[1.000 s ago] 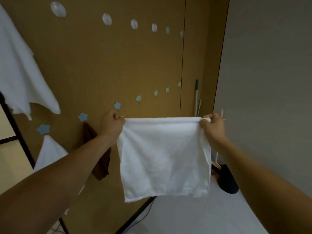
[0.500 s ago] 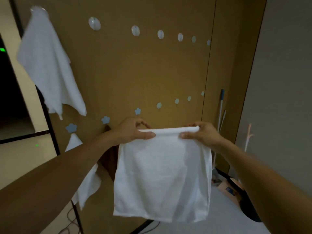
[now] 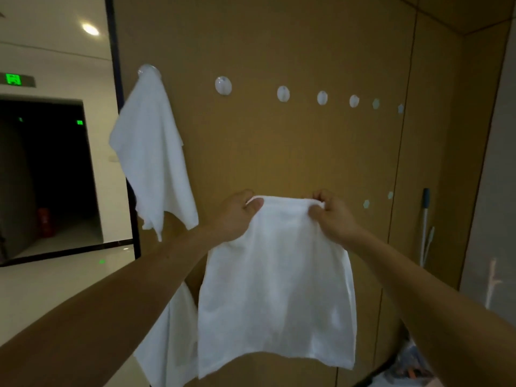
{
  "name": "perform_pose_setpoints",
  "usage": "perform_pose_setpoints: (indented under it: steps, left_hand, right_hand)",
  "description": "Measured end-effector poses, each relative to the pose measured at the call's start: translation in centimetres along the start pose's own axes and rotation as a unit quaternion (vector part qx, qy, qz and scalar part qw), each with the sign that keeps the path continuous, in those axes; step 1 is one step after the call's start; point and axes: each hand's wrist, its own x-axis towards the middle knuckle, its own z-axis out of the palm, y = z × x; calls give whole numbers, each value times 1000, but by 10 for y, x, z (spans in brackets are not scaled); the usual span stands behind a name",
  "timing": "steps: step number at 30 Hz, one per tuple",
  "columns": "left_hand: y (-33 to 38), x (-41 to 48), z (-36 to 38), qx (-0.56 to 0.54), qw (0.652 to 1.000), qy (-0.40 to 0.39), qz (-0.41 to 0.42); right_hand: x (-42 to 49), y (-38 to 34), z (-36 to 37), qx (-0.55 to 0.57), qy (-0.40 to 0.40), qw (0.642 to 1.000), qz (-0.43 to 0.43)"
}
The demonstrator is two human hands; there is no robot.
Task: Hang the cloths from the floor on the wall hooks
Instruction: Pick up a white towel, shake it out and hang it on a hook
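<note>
Left hand (image 3: 234, 216): fingers curled, thumb on the near face, pinching the top left corner of a white cloth (image 3: 276, 289). Right hand (image 3: 332, 219): same grip on the top right corner. Hands near each other, so the top edge is bunched and rolled between them.

Cloth hangs free in front of the brown wall panel (image 3: 279, 152). Side edges flare outward going down. Bottom edge uneven, with its right corner lowest. No label or print visible on it.

Writing: one lit green sign (image 3: 14, 79) high on the far left. Its mark is too blurred to read.

Hooks: row of round white hooks above the hands, the nearest at (image 3: 223, 85), the next at (image 3: 283, 93), and two more to the right. Bare panel lies between the cloth's top edge and this row. Small pale flower-shaped hooks (image 3: 366, 203) sit to the right of the right hand.

Hung cloth (image 3: 152, 163) is draped from the leftmost hook (image 3: 149, 69), apart from the held one. A second white cloth (image 3: 173, 344) shows low down, behind the left forearm. A mop handle (image 3: 425, 219) leans in the right corner.
</note>
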Motion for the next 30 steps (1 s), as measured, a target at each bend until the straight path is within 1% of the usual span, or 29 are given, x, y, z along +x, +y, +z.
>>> perform_pose_setpoints:
  steps: [2,4,7,11,13,14,18,20,22,24,26,30]
  left_hand:
    - [-6,9,-13,15,999,33,17]
    - [-11,17,-28,22,997,67,27]
    - [-22,30,-47,37,993,105,40]
    - [-37,52,-61,45,989,137,46]
    - [-42,65,-66,38,987,150,47]
    - [-42,71,-69,42,985,158,47]
    - [-42,101,-80,72,975,202,59]
    - [-40,117,-85,94,967,228,63]
    - [-37,137,-90,97,959,257,65]
    - [-33,160,-96,89,952,285,71]
    - [-29,185,-105,79,944,311,76]
    - [-22,233,-126,120,926,353,65]
  right_hand:
    - [15,-15,15,43,4,999,-5]
    - [27,-29,29,86,-14,996,-9]
    - [47,-44,50,98,-45,994,-20]
    - [86,-49,71,174,1,985,-16]
    - [105,-51,76,212,-8,977,-8]
    - [114,-51,77,210,-22,977,-10]
    - [154,-55,75,144,-72,986,-31]
    - [175,-58,69,149,-77,986,-20]
    - [197,-62,65,190,-84,978,-16]
    - [221,-67,64,252,-65,965,-41]
    - [247,-74,67,290,-24,954,-71]
    - [294,-86,75,301,33,945,-122]
